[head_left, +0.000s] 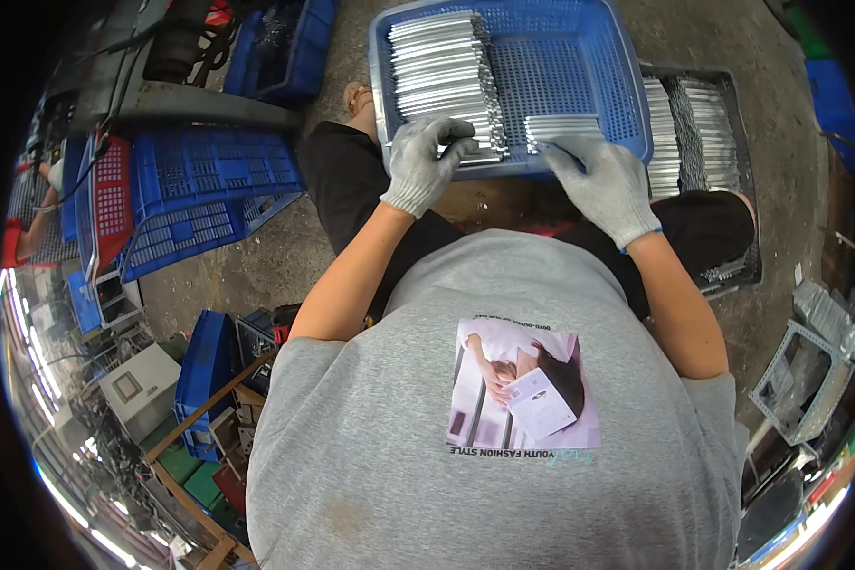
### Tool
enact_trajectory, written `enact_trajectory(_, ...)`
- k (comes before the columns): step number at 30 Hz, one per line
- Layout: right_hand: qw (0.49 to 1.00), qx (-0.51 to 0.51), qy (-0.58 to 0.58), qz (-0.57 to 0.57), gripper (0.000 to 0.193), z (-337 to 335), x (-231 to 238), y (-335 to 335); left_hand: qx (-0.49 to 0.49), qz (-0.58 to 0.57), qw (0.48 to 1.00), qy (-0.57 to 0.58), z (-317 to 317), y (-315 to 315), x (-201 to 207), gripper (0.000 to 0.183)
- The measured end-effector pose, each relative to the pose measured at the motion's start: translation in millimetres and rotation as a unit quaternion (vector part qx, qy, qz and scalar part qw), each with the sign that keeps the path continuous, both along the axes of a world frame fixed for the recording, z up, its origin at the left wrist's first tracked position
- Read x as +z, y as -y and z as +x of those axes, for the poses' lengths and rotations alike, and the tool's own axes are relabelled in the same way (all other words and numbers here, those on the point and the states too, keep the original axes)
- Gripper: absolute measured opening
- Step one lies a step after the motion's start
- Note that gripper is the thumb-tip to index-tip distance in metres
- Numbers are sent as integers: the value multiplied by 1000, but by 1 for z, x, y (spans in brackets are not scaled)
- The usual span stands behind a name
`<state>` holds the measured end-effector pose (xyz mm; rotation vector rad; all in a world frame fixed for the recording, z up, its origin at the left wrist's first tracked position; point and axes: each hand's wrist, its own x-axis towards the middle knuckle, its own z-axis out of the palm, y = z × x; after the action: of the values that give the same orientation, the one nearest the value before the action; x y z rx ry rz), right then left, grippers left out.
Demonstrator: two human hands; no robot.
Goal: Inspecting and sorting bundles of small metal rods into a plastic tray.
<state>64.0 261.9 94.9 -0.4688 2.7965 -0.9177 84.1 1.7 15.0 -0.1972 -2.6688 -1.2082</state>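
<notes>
A blue perforated plastic tray (579, 71) rests across the seated person's knees, holding a tall stack of flat silvery metal strips (442, 71) on its left side and a smaller bunch of the same strips (562, 125) near the front rim. The left hand (426, 161) (in a grey knit glove) curls its fingers over the near end of the tall stack, gripping it. The right hand (603, 185), gloved likewise, lies nearly flat with fingers spread, pressing the smaller bunch. More strips fill a dark floor tray (746, 171) just right.
</notes>
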Motion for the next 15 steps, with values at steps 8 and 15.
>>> enact_trajectory(8,994,-82,59,31,36,-10,-20,-44,42,-129,989,52,-35,10,-51,21)
enact_trajectory(15,991,-126,35,36,40,-34,-41,-87,29,-173,984,23,-44,19,-79,22)
